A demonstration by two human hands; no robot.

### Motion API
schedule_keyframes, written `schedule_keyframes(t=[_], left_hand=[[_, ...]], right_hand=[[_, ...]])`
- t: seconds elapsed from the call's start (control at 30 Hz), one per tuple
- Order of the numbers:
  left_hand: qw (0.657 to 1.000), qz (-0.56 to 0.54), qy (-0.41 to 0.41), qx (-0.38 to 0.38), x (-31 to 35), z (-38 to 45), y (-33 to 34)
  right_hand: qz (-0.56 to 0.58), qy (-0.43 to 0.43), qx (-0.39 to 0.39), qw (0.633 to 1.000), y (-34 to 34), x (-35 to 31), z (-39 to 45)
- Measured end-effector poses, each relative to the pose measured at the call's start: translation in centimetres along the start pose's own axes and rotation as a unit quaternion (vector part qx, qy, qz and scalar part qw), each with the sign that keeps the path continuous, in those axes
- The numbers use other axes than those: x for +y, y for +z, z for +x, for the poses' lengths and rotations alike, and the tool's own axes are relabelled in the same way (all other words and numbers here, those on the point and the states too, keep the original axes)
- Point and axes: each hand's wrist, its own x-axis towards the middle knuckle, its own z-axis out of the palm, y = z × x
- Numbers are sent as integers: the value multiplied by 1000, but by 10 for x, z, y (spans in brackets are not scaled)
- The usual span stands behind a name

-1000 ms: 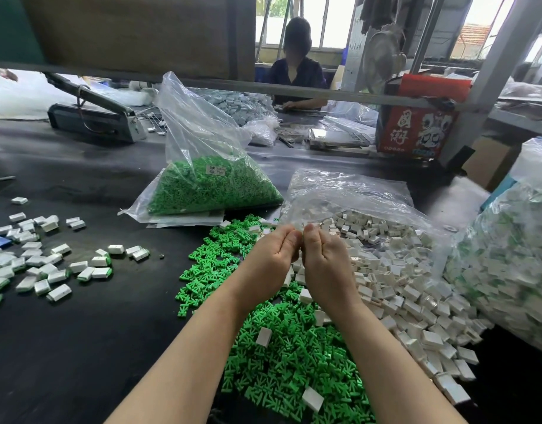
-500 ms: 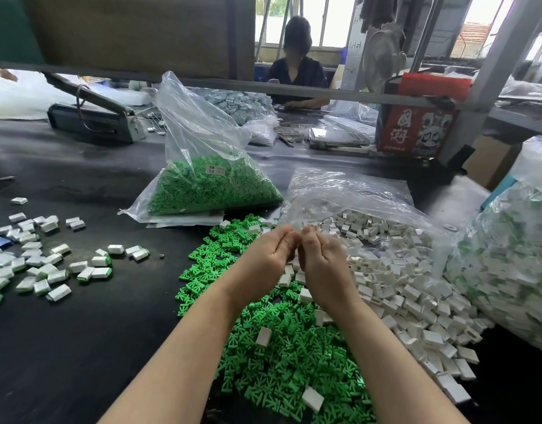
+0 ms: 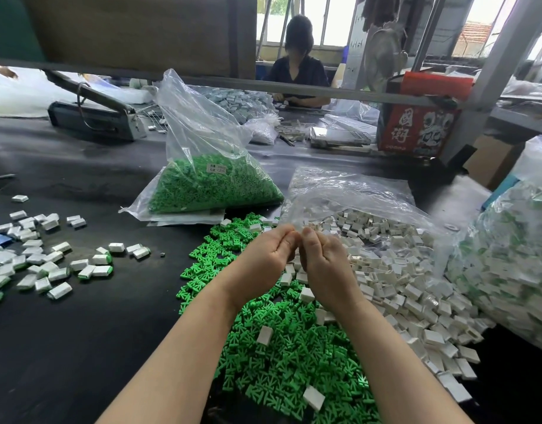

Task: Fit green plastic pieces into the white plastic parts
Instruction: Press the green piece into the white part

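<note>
My left hand [image 3: 265, 258] and my right hand [image 3: 323, 261] are raised together above the table, fingers curled inward and fingertips meeting. Whatever they pinch is hidden behind the fingers. Below them lies a loose heap of green plastic pieces [image 3: 282, 350] with a few white parts on top. To the right spreads a pile of white plastic parts [image 3: 410, 276], spilling from an open clear bag. At the left lie several fitted white parts with green ends [image 3: 49, 264].
A clear bag of green pieces [image 3: 214, 185] stands behind the heap. A big bag of fitted parts [image 3: 514, 261] fills the right edge. A grey sealing machine [image 3: 92, 117] and a red box [image 3: 416, 127] sit at the back, where another person works.
Both hands stay pressed together in the same spot; the fingers shifted only slightly. Nothing else moved.
</note>
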Motion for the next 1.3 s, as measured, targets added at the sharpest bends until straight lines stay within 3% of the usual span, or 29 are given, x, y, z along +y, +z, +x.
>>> schedule_keyframes(t=[0.27,0.47,0.63,1.13,1.3], left_hand=[[1000,11,6,-15,-4,2,0],[997,-70,-18,-29,-7,1,-3],[997,-77,-21,-23,-7,0,-5],[998,-59,21,-26,-4,1,-5],[995,-94,28,-22,-5,2,-3]], right_hand=[[9,16,-15,1000,2,2,1],[12,16,-47,999,-2,0,3],[37,31,-8,999,-8,-2,7],[14,-3,6,1000,-8,-7,7],[53,28,35,998,-3,-10,7]])
